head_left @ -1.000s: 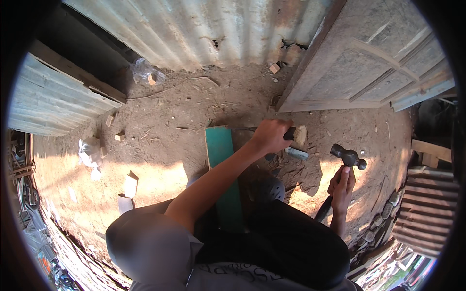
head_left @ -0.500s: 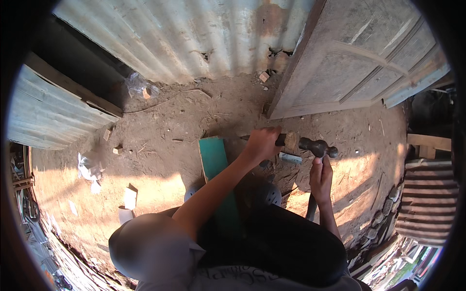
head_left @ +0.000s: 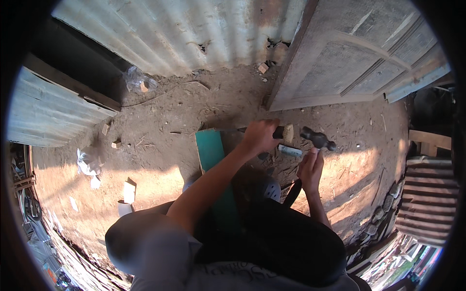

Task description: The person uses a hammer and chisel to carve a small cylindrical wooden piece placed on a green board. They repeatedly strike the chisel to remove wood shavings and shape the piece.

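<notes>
My left hand [head_left: 261, 136] is closed around a chisel [head_left: 279, 132], whose worn, pale butt end sticks out on the right. Its thin blade points left, to the far end of a green-painted board [head_left: 211, 148]. That board stretches back toward my body between my legs, partly covered by my left forearm. In my right hand [head_left: 310, 167] is a ball-peen hammer [head_left: 317, 139], gripped by its handle, with the dark handle end showing below the fist. A small gap separates the hammer head from the chisel's butt. Just below the chisel lies a pale blue cylindrical piece [head_left: 290, 151].
Corrugated metal sheets [head_left: 184, 39] stand ahead, with a panelled wooden door [head_left: 335, 72] leaning at the right. Wood offcuts [head_left: 116, 144], a crumpled white bag [head_left: 88, 162] and clear plastic [head_left: 138, 80] lie on the dirt ground. Ribbed sheeting [head_left: 427, 199] stands at far right.
The hammer head, close against the chisel's butt before, is now slightly apart from it. My right hand has shifted left and its handle slants more. My left hand keeps its grip.
</notes>
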{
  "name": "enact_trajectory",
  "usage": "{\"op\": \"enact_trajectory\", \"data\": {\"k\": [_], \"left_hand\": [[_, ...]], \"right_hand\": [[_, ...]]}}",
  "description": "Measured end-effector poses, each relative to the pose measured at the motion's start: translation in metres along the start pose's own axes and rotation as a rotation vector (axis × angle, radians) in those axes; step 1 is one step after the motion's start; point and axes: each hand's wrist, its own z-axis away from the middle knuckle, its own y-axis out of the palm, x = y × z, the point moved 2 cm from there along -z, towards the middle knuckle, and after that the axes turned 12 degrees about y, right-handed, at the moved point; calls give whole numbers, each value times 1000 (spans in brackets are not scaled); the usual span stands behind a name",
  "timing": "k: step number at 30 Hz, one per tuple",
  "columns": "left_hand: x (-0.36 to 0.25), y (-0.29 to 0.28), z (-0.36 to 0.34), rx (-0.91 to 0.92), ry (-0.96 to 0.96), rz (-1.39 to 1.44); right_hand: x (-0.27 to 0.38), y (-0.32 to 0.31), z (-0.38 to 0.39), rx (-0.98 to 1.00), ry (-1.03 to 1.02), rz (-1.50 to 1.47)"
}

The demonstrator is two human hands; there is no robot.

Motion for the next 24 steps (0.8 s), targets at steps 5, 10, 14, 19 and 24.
{"op": "enact_trajectory", "data": {"k": [5, 10, 14, 19, 24], "left_hand": [[9, -3, 10, 20, -32, -19], [11, 4, 4, -20, 32, -1], [10, 3, 12, 17, -12, -17], [6, -1, 17, 63, -65, -23], [1, 2, 18, 53, -63, -34]], "right_hand": [[29, -16, -7, 24, -38, 36], [-11, 7, -3, -56, -259, 384], [-1, -7, 3, 110, -60, 247], [34, -18, -6, -73, 141, -300], [-21, 10, 0, -80, -62, -113]]}}
